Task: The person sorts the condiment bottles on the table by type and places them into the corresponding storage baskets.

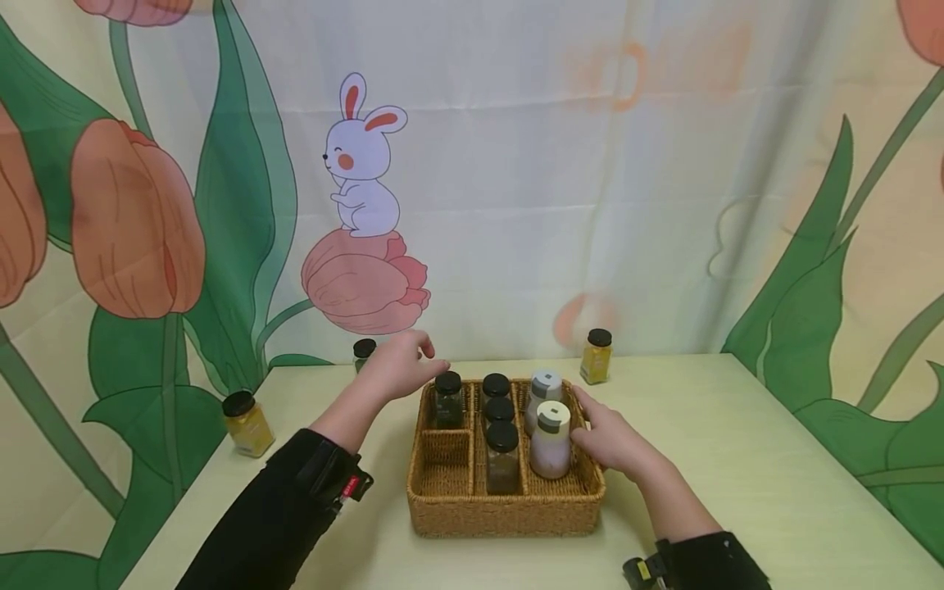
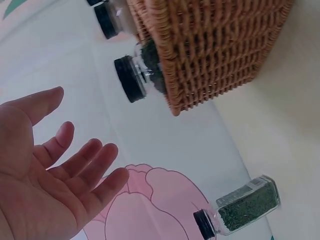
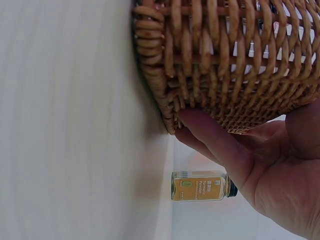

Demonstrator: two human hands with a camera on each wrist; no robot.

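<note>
A wicker basket (image 1: pixel 505 518) with dividers sits on the table in the head view. My right hand (image 1: pixel 612 438) grips its right side, fingers along the outer wall and thumb by the rim. At the back left, my left hand (image 1: pixel 398 365) hovers with nothing in it, close to a black-capped jar of green herbs (image 1: pixel 448 401) standing in the basket. Several dark-capped jars (image 1: pixel 502 469) line the middle section. Two white-topped shakers (image 1: pixel 551 452) stand in the right section. Below the left hand in its wrist view, another green herb jar (image 2: pixel 250 205) stands outside the basket.
A yellow jar (image 1: pixel 249 426) stands at the table's left edge. At the back right is a turmeric powder jar (image 1: pixel 596 357). Behind the table (image 1: pixel 737 459) hangs a curtain (image 1: pixel 487 197) printed with tulips and a rabbit.
</note>
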